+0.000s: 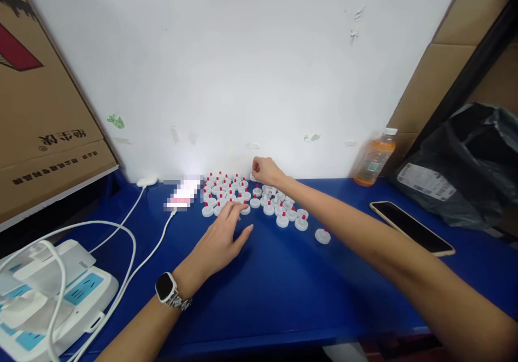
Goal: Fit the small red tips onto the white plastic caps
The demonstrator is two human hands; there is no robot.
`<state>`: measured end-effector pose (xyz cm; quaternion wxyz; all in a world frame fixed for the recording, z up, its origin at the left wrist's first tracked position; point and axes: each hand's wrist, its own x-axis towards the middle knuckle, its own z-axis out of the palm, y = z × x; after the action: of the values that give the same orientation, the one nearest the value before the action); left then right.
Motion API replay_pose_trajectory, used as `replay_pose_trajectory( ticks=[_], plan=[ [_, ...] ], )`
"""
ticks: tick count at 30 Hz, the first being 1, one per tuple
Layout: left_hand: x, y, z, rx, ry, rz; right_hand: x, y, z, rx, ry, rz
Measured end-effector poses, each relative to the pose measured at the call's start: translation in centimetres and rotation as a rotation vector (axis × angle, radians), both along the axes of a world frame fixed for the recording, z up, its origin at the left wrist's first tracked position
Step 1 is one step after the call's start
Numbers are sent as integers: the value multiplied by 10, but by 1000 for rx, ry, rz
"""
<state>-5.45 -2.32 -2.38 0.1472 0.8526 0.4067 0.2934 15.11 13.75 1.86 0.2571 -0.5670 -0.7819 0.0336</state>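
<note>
Reaching across: both arms are out over the blue desk (283, 292), working at a cluster of small white caps with red tips (243, 195) set near the white wall (243, 54).
Right hand: the right hand (265, 170) is at the far edge of the cluster, fingers curled together in a loose fist; something small and white shows at its fingertips, though I cannot tell whether it is pinched or only touched.
Left hand: the left hand (224, 238) lies flat, fingers spread and apart, holding nothing, its fingertips touching the nearest caps at the front of the cluster; a watch (165, 287) sits on that wrist.
Caps: most stand red tip up, packed close in rough rows between the two hands.
Stray cap: one stray cap (322, 236) sits apart to the right, just beside the right forearm.
Progress: judging by the layout, a good part of the caps already stand grouped, while the right fringe looks looser, so the tidying seems underway, not finished.
Around: a phone (410, 227) lies face up on the right, an orange drink bottle (374, 157) stands by the wall, a black bag (465, 162) slumps beyond it, and white cables (133, 243) run to a white device (52, 297) on the left.
</note>
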Motion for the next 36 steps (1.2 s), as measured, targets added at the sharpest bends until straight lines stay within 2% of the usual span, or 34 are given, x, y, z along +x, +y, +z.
replay_pose_trajectory(
  ticks=[4, 9, 12, 16, 20, 26, 30, 33, 36],
  plan=[
    [-1, 1, 0, 55, 5, 6, -13, 17, -12, -107, -88, 42],
    [-1, 3, 0, 46, 9, 15, -17, 12, -11, -132, -102, 68],
    [-1, 2, 1, 39, 14, 7, -1, -2, -7, -104, -96, 46],
    [5, 2, 2, 22, 23, -16, 34, -31, -4, -99, -142, 30],
    [14, 4, 2, 18, 24, -54, 58, -50, -6, -149, -224, 4],
    [17, 2, 3, 49, 12, -53, 59, -50, -15, -180, -210, -18],
    [14, -1, 5, 90, -19, -41, 59, -56, -10, -130, -202, -37],
    [15, -1, 6, 102, -80, 5, 54, -76, -3, 15, -33, -51],
    [16, 0, 7, 31, -205, 84, 32, -107, -3, 98, 329, 19]
  ],
)
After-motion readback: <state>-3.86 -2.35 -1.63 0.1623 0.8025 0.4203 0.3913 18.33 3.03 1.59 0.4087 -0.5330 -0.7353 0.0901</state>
